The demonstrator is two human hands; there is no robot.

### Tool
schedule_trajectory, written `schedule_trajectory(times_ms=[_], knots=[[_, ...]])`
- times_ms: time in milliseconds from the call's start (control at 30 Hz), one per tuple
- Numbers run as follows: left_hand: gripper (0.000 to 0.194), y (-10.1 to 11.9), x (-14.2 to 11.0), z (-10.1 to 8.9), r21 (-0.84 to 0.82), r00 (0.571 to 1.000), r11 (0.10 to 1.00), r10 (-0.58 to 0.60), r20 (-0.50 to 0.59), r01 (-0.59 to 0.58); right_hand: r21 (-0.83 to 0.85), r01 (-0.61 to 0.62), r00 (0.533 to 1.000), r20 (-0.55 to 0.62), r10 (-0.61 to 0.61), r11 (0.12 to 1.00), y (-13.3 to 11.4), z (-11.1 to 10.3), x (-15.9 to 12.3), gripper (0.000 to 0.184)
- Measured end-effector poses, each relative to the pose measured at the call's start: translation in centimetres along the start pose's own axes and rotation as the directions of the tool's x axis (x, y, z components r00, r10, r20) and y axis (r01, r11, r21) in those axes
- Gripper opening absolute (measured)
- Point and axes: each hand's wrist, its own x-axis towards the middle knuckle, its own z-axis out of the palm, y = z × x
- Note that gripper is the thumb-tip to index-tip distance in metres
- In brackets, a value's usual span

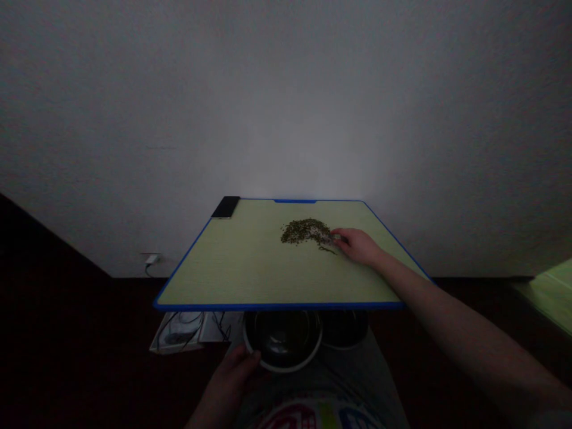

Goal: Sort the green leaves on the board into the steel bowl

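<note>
A spread of small greenish-brown beans or seeds [297, 229] lies on the pale yellow-green tabletop [250, 274]. At its right edge my right hand [355, 244] is closed, thumb and fingers pinched on a small, pale, see-through piece whose kind is too blurred to name. A short dark streak of the same grains trails below the fingertips. Under the table's near edge, my left hand [235, 369] is closed on the light rim of a dark round bowl [282, 342], thumb over the rim. Part of the bowl is hidden beneath the table.
A second dark bowl [344, 328] sits to the right of the first, partly under the table. A black phone [226, 207] lies at the far left corner. Behind the table stands a grey wall [286, 107], with a white plug [152, 260] at lower left. Cables lie on papers [179, 330] below.
</note>
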Motion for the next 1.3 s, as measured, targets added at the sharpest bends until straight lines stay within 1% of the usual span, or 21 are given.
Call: schedule_trajectory(times_ms=[100, 233, 467, 533, 700, 900, 1033, 1133, 1300], knots=[[0.033, 0.2, -0.2, 0.1, 0.023, 1.0, 1.0, 0.019, -0.008, -0.019, 0.028, -0.016, 1.0, 0.0, 0.016, 0.999, -0.1, -0.1, -0.2, 0.034], [0.032, 0.3, -0.3, 0.2, -0.018, 1.0, 1.0, -0.008, 0.016, 0.008, 0.043, -0.015, 1.0, 0.005, 0.015, 0.999, -0.1, -0.2, -0.5, 0.035], [0.047, -0.2, 0.3, 0.0, -0.036, 0.999, 0.999, -0.012, -0.032, 0.011, 0.046, -0.024, 1.0, 0.001, 0.024, 0.999, 0.0, -0.3, -1.0, 0.036], [0.045, -0.2, 0.3, -0.1, -0.042, 1.0, 0.999, -0.011, -0.029, 0.01, 0.048, -0.018, 1.0, 0.002, 0.017, 0.999, -0.1, -0.2, -1.0, 0.035], [0.032, 0.3, -0.4, 0.1, -0.018, 1.0, 1.0, -0.019, 0.016, 0.019, 0.008, -0.03, 1.0, -0.006, 0.03, 1.0, -0.3, -0.1, -0.7, 0.034], [0.035, 0.9, -0.8, 0.5, -0.012, 1.0, 1.0, -0.013, 0.023, 0.013, -0.016, -0.038, 0.999, -0.015, 0.038, 0.999, -0.2, 0.1, -0.4, 0.035], [0.033, 0.8, -0.8, 0.7, -0.008, 0.999, 1.0, -0.029, 0.012, 0.029, -0.004, -0.028, 1.0, -0.011, 0.028, 1.0, -0.2, 0.0, -0.3, 0.036], [0.03, 0.7, -0.8, 0.7, 0.009, 1.0, 1.0, -0.009, -0.002, 0.009, 0.009, -0.025, 1.0, -0.015, 0.026, 1.0, -0.1, 0.1, -0.2, 0.036], [0.033, 0.5, -0.6, 0.6, -0.035, 0.999, 0.999, -0.037, 0.016, 0.038, 0.032, -0.032, 0.999, -0.002, 0.032, 0.999, 0.0, 0.2, 0.1, 0.036]])
